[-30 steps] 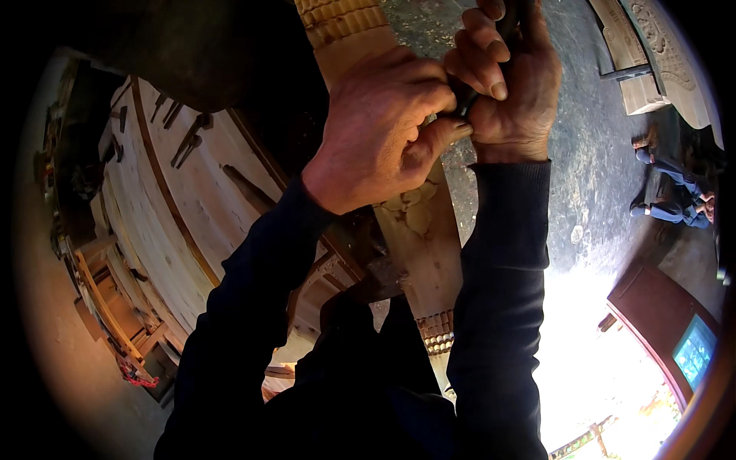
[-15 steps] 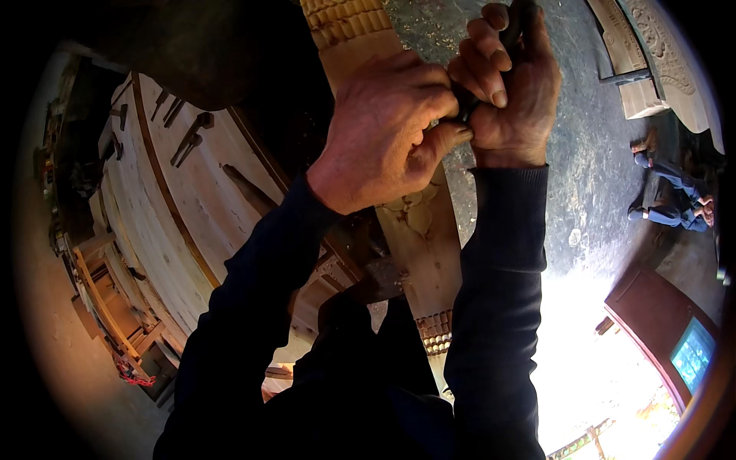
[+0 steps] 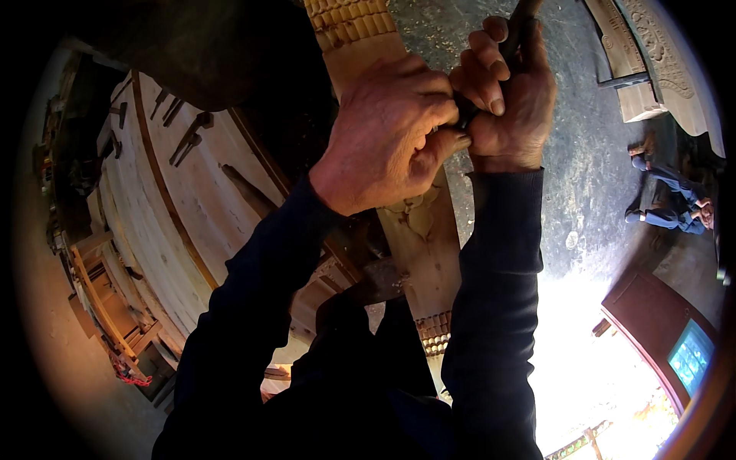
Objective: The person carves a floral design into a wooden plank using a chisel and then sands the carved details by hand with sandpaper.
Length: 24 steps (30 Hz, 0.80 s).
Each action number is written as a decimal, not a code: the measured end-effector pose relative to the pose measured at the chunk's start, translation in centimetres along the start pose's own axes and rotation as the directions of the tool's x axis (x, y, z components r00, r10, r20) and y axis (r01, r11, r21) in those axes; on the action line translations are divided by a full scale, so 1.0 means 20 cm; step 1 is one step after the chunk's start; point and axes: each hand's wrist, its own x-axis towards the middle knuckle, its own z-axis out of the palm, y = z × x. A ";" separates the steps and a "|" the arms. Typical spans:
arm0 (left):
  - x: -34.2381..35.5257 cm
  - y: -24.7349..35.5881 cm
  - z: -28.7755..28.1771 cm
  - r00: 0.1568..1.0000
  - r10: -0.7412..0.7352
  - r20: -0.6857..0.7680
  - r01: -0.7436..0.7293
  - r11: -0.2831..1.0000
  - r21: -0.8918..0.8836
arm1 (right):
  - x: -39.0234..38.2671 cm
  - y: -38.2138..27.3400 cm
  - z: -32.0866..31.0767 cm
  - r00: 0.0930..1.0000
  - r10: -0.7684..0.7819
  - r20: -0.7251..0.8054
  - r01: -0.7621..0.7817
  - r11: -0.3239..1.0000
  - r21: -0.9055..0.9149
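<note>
Across a long carved wooden board [image 3: 420,257] my two hands meet. My right hand [image 3: 515,107] is turned palm up, its fingers curled round the dark handle of what looks like a carving chisel [image 3: 524,17]. My left hand [image 3: 391,130] is closed at the tool's lower end, its thumb touching the heel of the right palm. Both hands cover the tool's working end. Below them the board shows a rounded relief motif [image 3: 418,218], and rows of ribbed carving [image 3: 351,19] run across its far end.
A pale plank workbench [image 3: 165,199] stands to the left, with several dark hand tools [image 3: 189,138] on it. Carved panels [image 3: 663,69] lean at the far right. Another person in blue [image 3: 675,195] sits on that side. A dark red door [image 3: 652,318] stands by the bright doorway.
My right hand has shifted slightly down and left, and more of the tool's handle shows above its fingers. My left hand stays closed in nearly the same place.
</note>
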 end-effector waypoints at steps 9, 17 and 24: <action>0.00 0.00 -0.04 0.998 -0.049 0.039 0.053 0.990 -0.131 | 0.04 -0.05 -0.14 0.964 -0.017 0.265 -0.036 0.980 0.194; 0.01 -0.01 -0.02 1.000 -0.012 -0.014 0.010 0.989 -0.150 | 0.02 -0.06 -0.08 0.974 -0.040 0.225 0.034 0.999 0.034; 0.00 -0.02 -0.02 1.000 -0.022 -0.009 0.022 0.996 -0.091 | 0.02 -0.05 -0.07 0.973 -0.030 0.228 0.032 0.999 -0.004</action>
